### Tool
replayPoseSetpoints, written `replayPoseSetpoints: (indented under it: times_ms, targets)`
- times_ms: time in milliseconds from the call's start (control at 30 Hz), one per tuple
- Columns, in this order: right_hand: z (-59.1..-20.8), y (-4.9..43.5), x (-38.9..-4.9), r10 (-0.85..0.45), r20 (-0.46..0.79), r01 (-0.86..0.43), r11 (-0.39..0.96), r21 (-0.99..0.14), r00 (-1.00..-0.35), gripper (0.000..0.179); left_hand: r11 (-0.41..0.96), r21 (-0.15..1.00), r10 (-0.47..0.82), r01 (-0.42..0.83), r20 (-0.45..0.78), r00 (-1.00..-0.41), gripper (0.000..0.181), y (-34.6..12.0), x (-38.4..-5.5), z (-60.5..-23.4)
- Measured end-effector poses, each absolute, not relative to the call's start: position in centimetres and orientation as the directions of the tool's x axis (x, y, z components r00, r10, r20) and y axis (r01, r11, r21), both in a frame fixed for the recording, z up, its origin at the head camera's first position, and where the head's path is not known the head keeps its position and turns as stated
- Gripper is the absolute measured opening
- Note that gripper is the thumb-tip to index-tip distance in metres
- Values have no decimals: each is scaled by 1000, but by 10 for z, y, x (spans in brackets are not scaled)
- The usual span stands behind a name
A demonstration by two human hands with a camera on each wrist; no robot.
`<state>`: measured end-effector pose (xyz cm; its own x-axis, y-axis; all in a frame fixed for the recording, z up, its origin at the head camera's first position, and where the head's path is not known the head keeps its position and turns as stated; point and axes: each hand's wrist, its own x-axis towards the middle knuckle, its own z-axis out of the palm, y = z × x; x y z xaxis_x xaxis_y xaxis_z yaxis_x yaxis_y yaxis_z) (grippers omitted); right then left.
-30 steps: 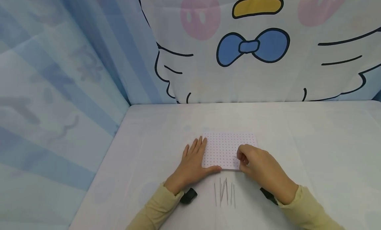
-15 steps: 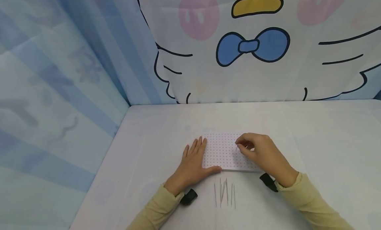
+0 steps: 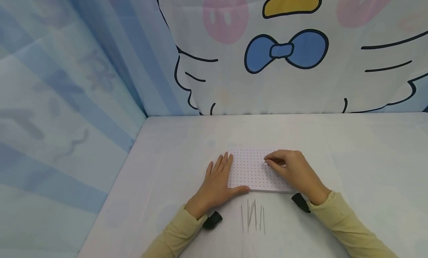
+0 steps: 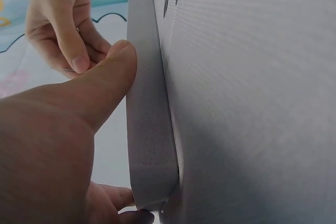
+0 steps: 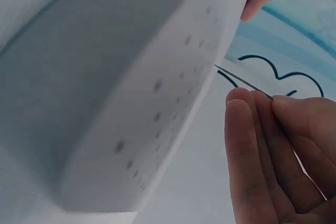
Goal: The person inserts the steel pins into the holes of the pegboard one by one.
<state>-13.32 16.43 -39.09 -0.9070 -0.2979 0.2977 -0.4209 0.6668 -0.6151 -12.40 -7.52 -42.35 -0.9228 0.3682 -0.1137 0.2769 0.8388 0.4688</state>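
Note:
A white board with rows of small holes (image 3: 247,170) lies on the table. My left hand (image 3: 215,185) rests along its left side, fingers spread straight, thumb stretched along the front edge. The left wrist view shows that thumb against the board's thick side (image 4: 152,129). Over the board's right half, my right hand (image 3: 295,172) pinches a thin metal needle (image 5: 244,82) between thumb and fingertips. The needle's pointed end sticks out toward the holes, close over the board in the head view. Its other end is hidden in the fingers.
Several thin needles (image 3: 255,215) lie on the white table in front of the board, between the forearms. A black wrist device sits at the left cuff (image 3: 212,220) and another at the right cuff (image 3: 301,203). A printed curtain (image 3: 284,91) hangs behind the table.
My right hand has moved up and away from the board's front edge, uncovering its front right corner. The needle in its fingers has tilted. The left hand has stayed in place.

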Motion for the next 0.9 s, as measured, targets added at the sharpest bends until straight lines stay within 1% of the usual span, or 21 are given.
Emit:
replayPoseSetpoints:
  times_ms: [267,733,900]
  targets:
    - [-395,161,-135,-314,299,-434,666,-607,-901,8,832,475,371,287,-92,-924,110,-76,-123,-423]
    - [-401,156,-136,-292,281,-404,705,-583,-914,8,836,471,370,283,-101,-924,110,-75,-123,-422]
    - [-400,156,-134,-283,258,-383,717,-583,-924,12,831,478,371,287,-92,-924,109,-75,-123,-422]
